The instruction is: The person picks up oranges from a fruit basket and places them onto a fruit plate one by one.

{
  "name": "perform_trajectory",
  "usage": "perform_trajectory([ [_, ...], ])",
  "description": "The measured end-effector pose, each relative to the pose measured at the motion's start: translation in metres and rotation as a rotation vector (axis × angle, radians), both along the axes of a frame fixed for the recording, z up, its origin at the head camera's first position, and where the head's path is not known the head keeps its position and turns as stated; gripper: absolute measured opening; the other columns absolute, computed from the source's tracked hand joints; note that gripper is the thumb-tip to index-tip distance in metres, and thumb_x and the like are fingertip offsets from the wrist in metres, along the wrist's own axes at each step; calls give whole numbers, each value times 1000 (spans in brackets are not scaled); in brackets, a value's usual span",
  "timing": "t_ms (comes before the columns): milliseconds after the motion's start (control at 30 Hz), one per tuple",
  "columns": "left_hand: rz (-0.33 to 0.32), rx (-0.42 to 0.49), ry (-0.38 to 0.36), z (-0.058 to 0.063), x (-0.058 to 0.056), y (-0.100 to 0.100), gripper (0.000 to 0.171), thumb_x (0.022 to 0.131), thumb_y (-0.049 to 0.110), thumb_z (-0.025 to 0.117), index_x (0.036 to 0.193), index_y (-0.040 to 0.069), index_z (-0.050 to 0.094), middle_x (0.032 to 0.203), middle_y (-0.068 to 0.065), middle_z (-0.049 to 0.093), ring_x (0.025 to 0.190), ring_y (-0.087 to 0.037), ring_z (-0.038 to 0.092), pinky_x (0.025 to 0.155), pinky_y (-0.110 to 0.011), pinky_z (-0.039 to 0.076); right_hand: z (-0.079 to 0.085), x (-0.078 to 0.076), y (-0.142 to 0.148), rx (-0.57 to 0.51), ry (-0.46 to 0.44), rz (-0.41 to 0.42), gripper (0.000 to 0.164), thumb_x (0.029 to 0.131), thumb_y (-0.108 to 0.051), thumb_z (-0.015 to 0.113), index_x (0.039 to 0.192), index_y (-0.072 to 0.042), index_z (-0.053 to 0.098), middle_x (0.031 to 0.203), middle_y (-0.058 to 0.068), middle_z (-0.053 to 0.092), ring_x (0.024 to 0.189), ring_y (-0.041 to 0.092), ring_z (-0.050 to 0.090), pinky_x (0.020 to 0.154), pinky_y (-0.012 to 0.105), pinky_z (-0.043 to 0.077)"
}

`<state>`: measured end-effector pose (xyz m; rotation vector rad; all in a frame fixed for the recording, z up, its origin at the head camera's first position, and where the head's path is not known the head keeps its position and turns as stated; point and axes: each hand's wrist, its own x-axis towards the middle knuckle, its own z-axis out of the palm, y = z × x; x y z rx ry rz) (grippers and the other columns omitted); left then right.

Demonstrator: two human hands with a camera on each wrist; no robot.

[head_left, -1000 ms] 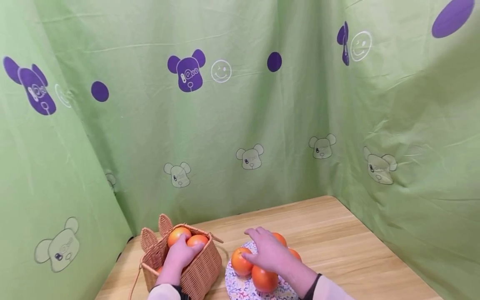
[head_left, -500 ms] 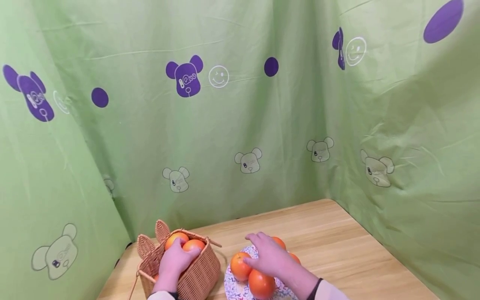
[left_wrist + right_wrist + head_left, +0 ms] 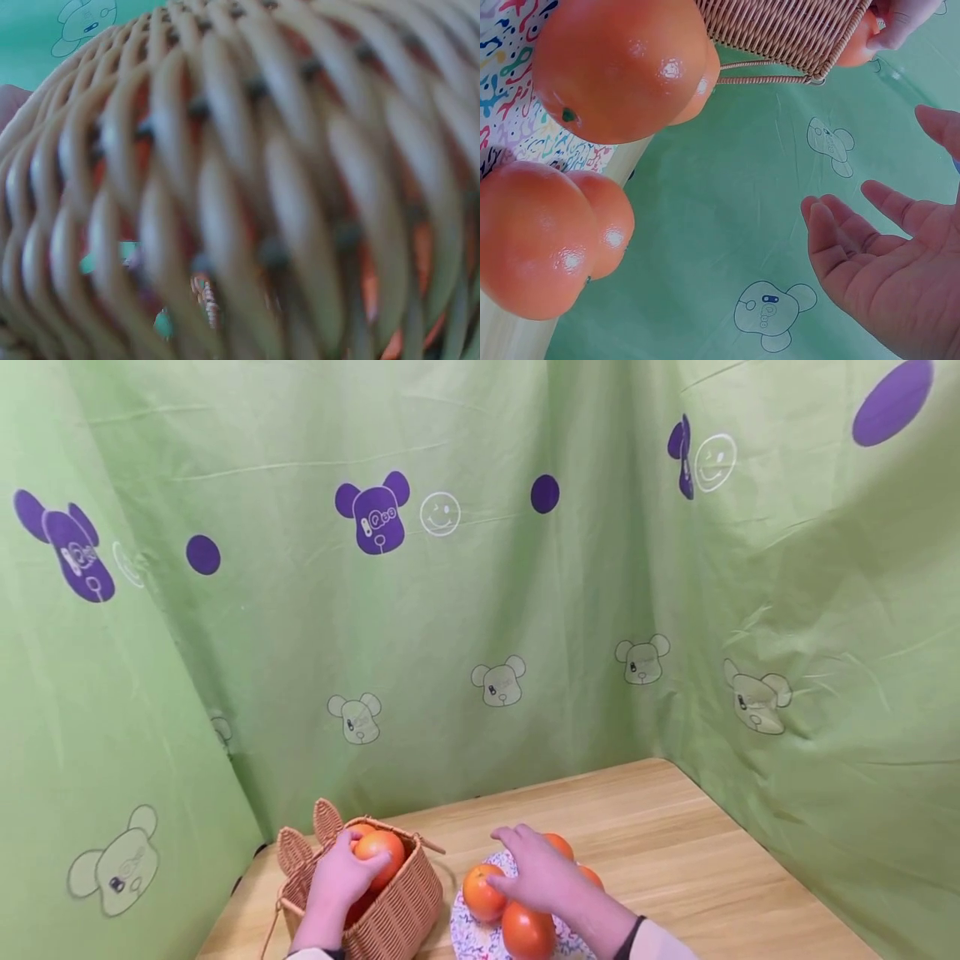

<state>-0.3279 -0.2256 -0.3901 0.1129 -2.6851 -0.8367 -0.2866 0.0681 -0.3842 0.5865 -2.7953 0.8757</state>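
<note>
A rabbit-eared wicker basket [image 3: 405, 906] stands at the left of the table. My left hand [image 3: 335, 878] reaches over its opening and grips an orange [image 3: 385, 857] between thumb and fingers, raised at the rim. Behind it another orange [image 3: 363, 830] shows inside. Basket weave [image 3: 225, 165] fills the left wrist view, hiding that hand's grip. My right hand [image 3: 542, 870] hovers over a patterned plate [image 3: 467, 933], fingers spread and holding nothing. Several oranges lie on this plate, including a left one [image 3: 482, 892] and a front one [image 3: 528, 930]. The right wrist view shows the open palm [image 3: 900, 285] apart from them.
The wooden table [image 3: 637, 827] extends to the right and behind the plate. Green cloth [image 3: 465, 593] with bear and smiley prints hangs around the back and sides. A thin wicker handle [image 3: 757, 79] sticks out from the basket's rim toward the plate side.
My left hand has lifted an orange up from among those in the basket. The right hand stays over the plate. The head view has tilted up slightly.
</note>
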Motion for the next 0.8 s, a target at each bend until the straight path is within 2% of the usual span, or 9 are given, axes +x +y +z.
perform_trajectory([
  [233, -1, -2, -16, 6, 3, -1, 65, 68, 41, 71, 119, 6, 49, 105, -21, 61, 88, -32, 59, 68, -43, 46, 3, -1, 0, 4, -17, 6, 66, 77, -44, 67, 131, -12, 47, 119, 10, 52, 105, 29, 54, 87, 47, 46],
  [467, -3, -54, 28, 12, 8, -1, 70, 68, 38, 71, 123, 4, 46, 102, -24, 60, 89, -35, 58, 71, -48, 46, 2, 0, 0, -21, -6, 12, 64, 77, -43, 68, 129, -11, 48, 117, 9, 53, 103, 28, 54, 87, 46, 46],
  [667, -15, -105, 123, 20, 13, 10, 72, 66, 36, 73, 125, 6, 46, 104, -23, 55, 90, -35, 56, 72, -51, 46, 2, 0, 1, -48, 7, 22, 63, 77, -41, 68, 128, -10, 48, 115, 8, 53, 103, 26, 55, 88, 45, 45],
  [733, -37, -116, 169, 19, 14, 17, 73, 64, 36, 74, 126, 9, 46, 105, -21, 53, 89, -33, 57, 72, -51, 46, 2, 0, 0, -59, 2, 24, 63, 78, -42, 67, 129, -10, 48, 118, 9, 52, 105, 27, 54, 89, 46, 45],
  [800, -76, -120, 247, 16, 14, 24, 73, 62, 35, 76, 125, 12, 48, 106, -17, 53, 89, -31, 56, 73, -49, 47, 3, 0, 0, -71, -3, 29, 64, 78, -43, 66, 130, -10, 47, 121, 10, 51, 108, 28, 53, 90, 47, 44],
])
